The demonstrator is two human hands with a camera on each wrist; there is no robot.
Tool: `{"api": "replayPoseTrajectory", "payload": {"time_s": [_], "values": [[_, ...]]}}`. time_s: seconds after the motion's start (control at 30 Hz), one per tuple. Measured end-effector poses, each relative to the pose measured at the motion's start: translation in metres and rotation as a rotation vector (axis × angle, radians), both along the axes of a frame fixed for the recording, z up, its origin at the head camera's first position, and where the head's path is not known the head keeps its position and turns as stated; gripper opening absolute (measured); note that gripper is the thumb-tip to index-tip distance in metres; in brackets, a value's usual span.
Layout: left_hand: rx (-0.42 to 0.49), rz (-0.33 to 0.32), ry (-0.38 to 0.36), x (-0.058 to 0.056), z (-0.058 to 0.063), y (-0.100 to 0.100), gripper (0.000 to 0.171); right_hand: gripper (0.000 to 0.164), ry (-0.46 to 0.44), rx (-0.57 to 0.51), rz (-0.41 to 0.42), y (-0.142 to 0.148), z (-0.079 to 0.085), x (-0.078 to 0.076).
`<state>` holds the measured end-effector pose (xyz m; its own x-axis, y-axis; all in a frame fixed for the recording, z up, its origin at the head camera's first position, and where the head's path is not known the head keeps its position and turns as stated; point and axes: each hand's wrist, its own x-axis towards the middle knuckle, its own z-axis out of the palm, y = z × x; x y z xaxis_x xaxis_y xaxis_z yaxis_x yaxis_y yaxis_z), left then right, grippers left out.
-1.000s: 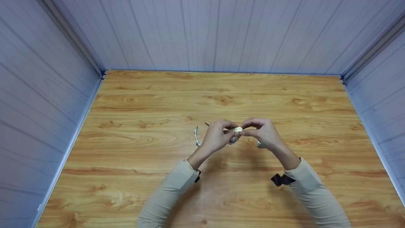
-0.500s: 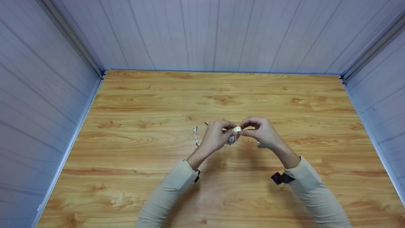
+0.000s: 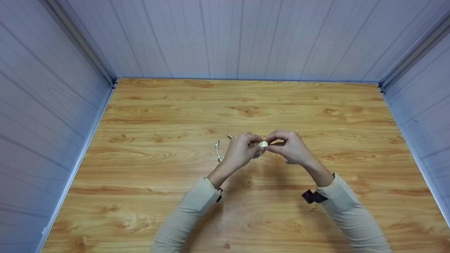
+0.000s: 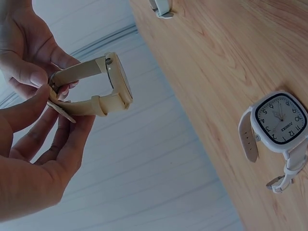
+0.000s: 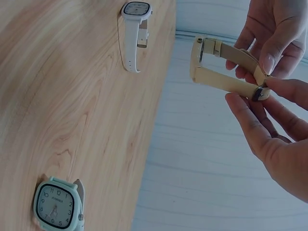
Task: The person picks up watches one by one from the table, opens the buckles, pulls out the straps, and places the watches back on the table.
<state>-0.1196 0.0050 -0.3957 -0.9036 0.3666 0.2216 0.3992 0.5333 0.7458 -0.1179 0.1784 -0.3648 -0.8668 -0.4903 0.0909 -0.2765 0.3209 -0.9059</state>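
Note:
A cream wristwatch (image 3: 263, 144) is held above the table between both hands, its strap bent into a loop with the ends brought together. My left hand (image 3: 242, 151) pinches the strap end with the holes in the left wrist view. At the dark metal buckle (image 4: 54, 87), my right hand (image 3: 291, 147) grips the other strap end, its fingertips close to the left ones. The watch case (image 5: 196, 58) points away from the fingers. Whether the strap passes fully through the buckle is hidden by the fingers.
A white wristwatch (image 4: 281, 120) lies face up on the wooden table (image 3: 175, 116), left of the hands. A mint green wristwatch (image 5: 55, 204) lies near the right hand, mostly hidden under it in the head view. Pale panel walls (image 3: 225, 38) enclose the table.
Both hands stay in nearly the same place. The fingers of my right hand shift slightly at the strap ends, and the cream wristwatch tilts a little.

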Motion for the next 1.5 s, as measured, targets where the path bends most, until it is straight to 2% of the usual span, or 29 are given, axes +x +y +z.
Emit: {"api": "replayPoseTrajectory", "payload": {"time_s": [0.2,0.43,0.53,0.7,0.97,1.2,1.5], "values": [[0.010,0.002,-0.023,0.001,0.000,0.000,0.012,0.013,0.046,-0.023,0.000,0.002,-0.005,-0.001],[0.027,-0.003,-0.063,0.000,-0.001,0.001,0.011,0.012,0.042,-0.061,-0.007,0.010,-0.029,-0.012],[0.048,-0.008,-0.076,0.001,-0.001,0.001,0.010,0.013,0.038,-0.083,-0.006,0.011,-0.032,-0.013],[0.061,-0.015,-0.068,0.001,-0.001,0.001,0.011,0.013,0.018,-0.074,-0.037,0.010,-0.028,-0.011],[0.050,-0.023,-0.039,0.000,-0.001,0.001,0.013,0.014,0.000,-0.056,-0.050,0.003,-0.005,0.000],[0.086,-0.022,-0.066,0.001,-0.001,0.000,0.012,0.014,0.004,-0.088,-0.055,0.002,-0.005,0.000],[0.129,-0.020,-0.115,-0.001,0.000,-0.001,0.012,0.016,-0.057,-0.164,-0.085,0.003,-0.007,-0.001]]}}
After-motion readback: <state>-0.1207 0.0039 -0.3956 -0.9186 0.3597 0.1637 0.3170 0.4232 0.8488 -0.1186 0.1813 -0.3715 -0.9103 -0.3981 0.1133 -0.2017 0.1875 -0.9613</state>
